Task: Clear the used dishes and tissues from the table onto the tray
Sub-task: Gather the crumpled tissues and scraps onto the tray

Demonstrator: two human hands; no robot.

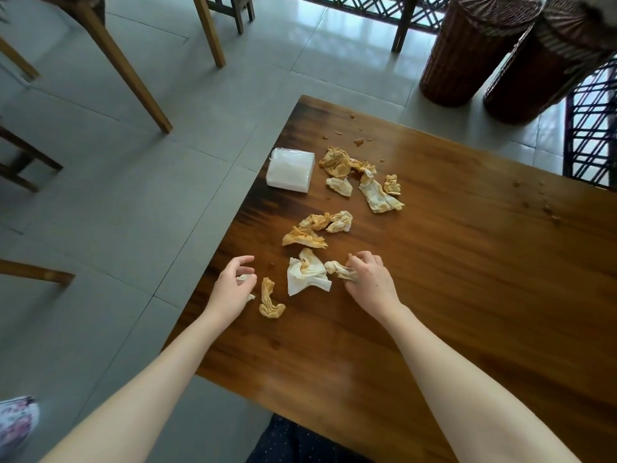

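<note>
Several crumpled, orange-stained tissues lie scattered on the wooden table (467,295). My right hand (367,279) pinches one crumpled tissue (337,268) beside a larger white tissue (305,274). My left hand (232,285) hovers at the table's left edge with fingers curled around a small white tissue scrap (245,278). A twisted stained tissue (269,300) lies just right of that hand. More tissues sit farther back, one group (320,225) mid-table and another (364,182) near the far end. No tray or dishes are in view.
A pack of clean white tissues (291,169) sits at the table's left edge. Brown sauce spots (358,141) mark the far end and crumbs (544,208) the right side. Wooden chair legs (130,71) stand on the tiled floor to the left; two wicker baskets (474,51) beyond.
</note>
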